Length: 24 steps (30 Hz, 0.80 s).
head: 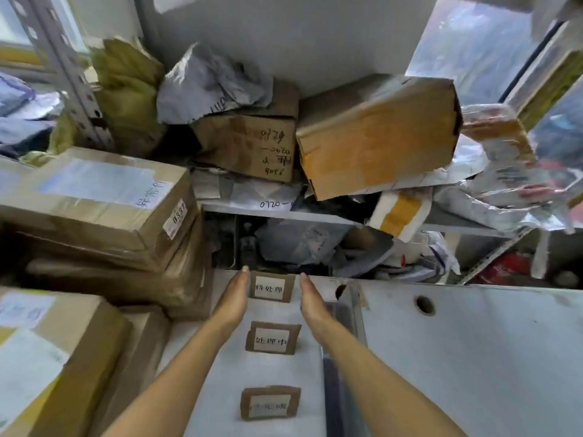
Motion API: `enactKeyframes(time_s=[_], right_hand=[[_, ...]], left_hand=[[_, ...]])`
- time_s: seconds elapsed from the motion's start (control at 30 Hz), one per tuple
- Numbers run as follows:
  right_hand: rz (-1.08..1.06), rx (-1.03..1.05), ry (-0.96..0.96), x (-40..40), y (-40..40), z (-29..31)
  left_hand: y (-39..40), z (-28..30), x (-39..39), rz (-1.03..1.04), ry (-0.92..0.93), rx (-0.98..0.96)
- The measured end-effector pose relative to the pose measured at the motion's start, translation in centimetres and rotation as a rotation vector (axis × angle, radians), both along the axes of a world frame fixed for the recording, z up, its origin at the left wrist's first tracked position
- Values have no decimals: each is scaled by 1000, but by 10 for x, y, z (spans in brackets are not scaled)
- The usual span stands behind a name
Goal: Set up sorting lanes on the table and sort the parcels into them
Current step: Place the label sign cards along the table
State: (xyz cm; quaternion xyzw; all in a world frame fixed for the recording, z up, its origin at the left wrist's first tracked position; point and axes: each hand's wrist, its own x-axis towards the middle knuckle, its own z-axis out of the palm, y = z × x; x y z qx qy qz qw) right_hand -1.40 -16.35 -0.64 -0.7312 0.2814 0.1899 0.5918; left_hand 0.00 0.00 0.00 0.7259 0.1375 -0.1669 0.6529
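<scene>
Squaring the far lane card (270,287) on the worktop (473,342) between left hand (233,299) and right hand (310,299), fingers straight and pressed together, ideally aligning it with nearer cards.

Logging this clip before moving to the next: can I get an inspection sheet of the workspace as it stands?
Surface: grey table, two round holes.
Job's things: three cardboard lane labels in a row; none has a parcel beside it.
Clutter: stacked boxes at left.
Hands: left hand and right hand flank the far label, fingers straight, holding nothing.
Cables: nothing seen.
Surroundings: shelf heaped with cartons and poly bags.
</scene>
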Motion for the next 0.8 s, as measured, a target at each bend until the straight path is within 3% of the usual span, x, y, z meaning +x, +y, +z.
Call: enactKeyframes(time_s=[0.2, 0.43, 0.67, 0.8], right_hand=[[13, 110, 36, 18, 9, -7], [74, 155, -186, 6, -3, 37], [36, 165, -480, -35, -84, 93], [-32, 251, -519, -61, -164, 101]], left_hand=[[-18, 12, 5, -50, 50, -22], [-22, 24, -8, 52, -66, 49], [-101, 94, -41, 153, -288, -36], [-180, 121, -64, 124, -278, -98]])
